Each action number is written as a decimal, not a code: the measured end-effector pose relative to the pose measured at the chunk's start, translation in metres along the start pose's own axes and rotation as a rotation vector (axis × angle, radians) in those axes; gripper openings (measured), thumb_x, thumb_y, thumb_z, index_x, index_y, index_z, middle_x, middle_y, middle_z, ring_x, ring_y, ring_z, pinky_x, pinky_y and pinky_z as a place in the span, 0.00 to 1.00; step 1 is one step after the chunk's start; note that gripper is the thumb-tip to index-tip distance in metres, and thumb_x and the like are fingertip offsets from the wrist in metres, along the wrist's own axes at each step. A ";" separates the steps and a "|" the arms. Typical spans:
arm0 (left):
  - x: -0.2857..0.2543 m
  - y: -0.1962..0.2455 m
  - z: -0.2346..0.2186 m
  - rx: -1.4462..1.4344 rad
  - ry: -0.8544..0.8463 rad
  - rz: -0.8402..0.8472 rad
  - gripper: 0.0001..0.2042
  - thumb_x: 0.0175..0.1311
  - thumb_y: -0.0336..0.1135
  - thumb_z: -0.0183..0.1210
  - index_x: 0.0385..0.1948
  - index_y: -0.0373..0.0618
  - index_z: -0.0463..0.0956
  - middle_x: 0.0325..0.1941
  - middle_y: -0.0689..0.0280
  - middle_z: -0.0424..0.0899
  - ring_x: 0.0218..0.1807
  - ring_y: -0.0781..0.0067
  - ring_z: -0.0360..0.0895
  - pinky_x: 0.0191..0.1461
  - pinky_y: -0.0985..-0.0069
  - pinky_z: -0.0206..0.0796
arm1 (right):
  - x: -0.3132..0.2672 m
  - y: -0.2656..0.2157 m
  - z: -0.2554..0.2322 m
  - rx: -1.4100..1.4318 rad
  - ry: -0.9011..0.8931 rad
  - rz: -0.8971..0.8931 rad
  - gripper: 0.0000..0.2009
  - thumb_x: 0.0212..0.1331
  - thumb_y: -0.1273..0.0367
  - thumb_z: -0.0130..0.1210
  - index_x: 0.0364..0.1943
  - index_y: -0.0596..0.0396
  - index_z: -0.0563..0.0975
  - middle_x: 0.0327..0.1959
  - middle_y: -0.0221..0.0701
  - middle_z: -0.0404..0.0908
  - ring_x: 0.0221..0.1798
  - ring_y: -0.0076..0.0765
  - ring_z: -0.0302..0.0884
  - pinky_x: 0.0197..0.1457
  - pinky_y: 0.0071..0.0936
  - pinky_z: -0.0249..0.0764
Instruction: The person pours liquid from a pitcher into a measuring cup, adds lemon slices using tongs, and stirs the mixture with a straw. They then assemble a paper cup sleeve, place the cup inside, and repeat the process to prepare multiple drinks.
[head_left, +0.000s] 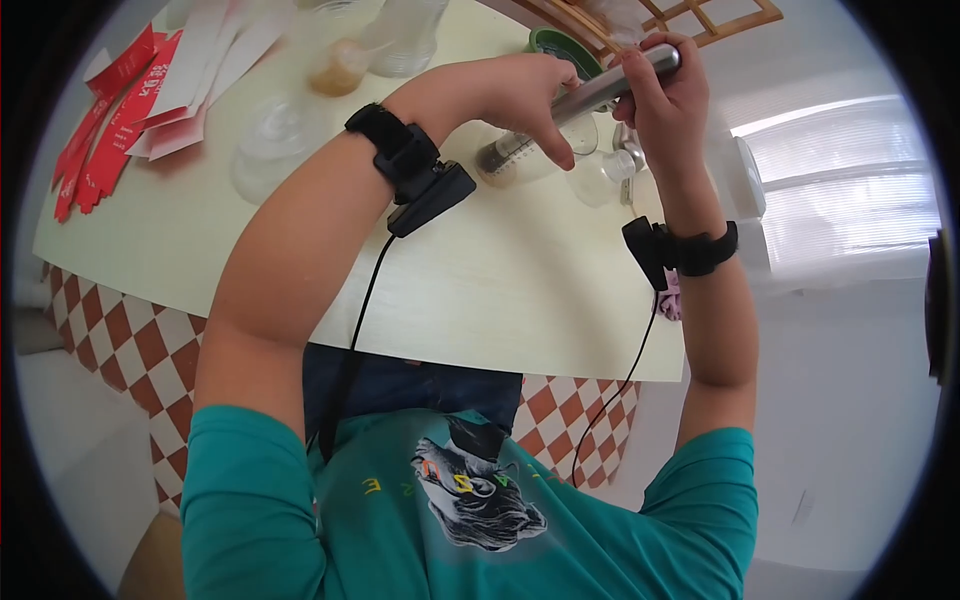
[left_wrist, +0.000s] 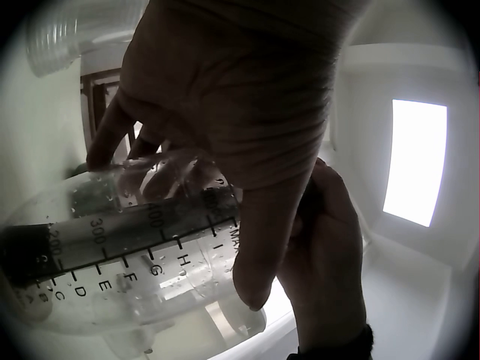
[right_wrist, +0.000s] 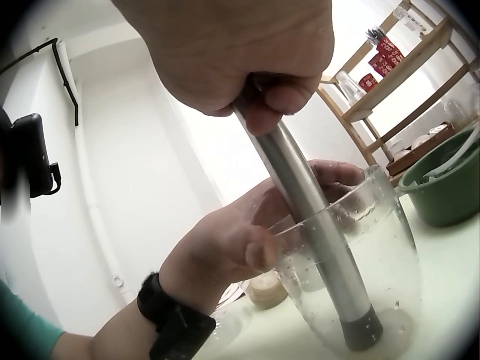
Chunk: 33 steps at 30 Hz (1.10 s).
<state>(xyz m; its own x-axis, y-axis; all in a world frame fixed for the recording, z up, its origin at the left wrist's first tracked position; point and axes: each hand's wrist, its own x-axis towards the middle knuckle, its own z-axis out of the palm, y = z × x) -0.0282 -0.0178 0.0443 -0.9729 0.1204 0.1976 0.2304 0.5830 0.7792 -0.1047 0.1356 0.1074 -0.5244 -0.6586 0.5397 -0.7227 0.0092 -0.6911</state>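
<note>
My right hand [head_left: 675, 100] grips the upper end of a silver metal muddler [right_wrist: 289, 169]. The muddler slants down inside a clear measuring cup [left_wrist: 161, 274], its dark tip low near the cup's bottom in the right wrist view. Around the cup's upper part, close to the rim, my left hand [head_left: 515, 95] holds it with thumb on one side and fingers on the other. Black letters and numbers run along the cup wall, and water drops cling to it. The cup leans in the left wrist view. Nothing else shows inside it.
A green basin [right_wrist: 442, 184] stands behind the cup, near a wooden shelf [right_wrist: 405, 75]. Red and white paper strips [head_left: 130, 110] lie at the far left of the table [head_left: 480, 280]. A clear dome-shaped lid [head_left: 275, 145] and a small clear bottle [head_left: 600, 180] stand about.
</note>
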 end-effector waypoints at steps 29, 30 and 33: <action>-0.003 -0.018 0.001 -0.045 0.082 0.028 0.38 0.35 0.42 0.73 0.55 0.42 0.68 0.52 0.61 0.75 0.53 0.63 0.71 0.56 0.68 0.65 | -0.132 0.073 -0.124 -0.146 0.576 0.251 0.08 0.60 0.75 0.56 0.37 0.61 0.68 0.33 0.37 0.80 0.27 0.29 0.82 0.27 0.19 0.78; -0.003 -0.018 0.000 -0.057 0.074 0.013 0.38 0.35 0.42 0.73 0.55 0.43 0.68 0.53 0.63 0.74 0.54 0.63 0.70 0.56 0.69 0.64 | -0.130 0.081 -0.118 -0.140 0.584 0.251 0.08 0.60 0.75 0.56 0.37 0.61 0.68 0.33 0.37 0.80 0.27 0.29 0.82 0.27 0.19 0.78; -0.004 -0.016 -0.001 -0.052 0.066 0.000 0.39 0.35 0.41 0.73 0.56 0.44 0.68 0.54 0.63 0.74 0.54 0.64 0.70 0.55 0.69 0.65 | -0.128 0.105 -0.106 -0.075 0.590 0.272 0.09 0.57 0.74 0.58 0.35 0.61 0.69 0.32 0.36 0.80 0.29 0.30 0.83 0.30 0.22 0.78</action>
<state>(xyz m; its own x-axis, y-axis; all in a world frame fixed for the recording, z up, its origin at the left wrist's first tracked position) -0.0284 -0.0283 0.0320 -0.9697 0.0659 0.2354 0.2331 0.5400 0.8088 -0.1612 0.3007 0.0174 -0.8368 -0.1021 0.5379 -0.5472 0.1838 -0.8165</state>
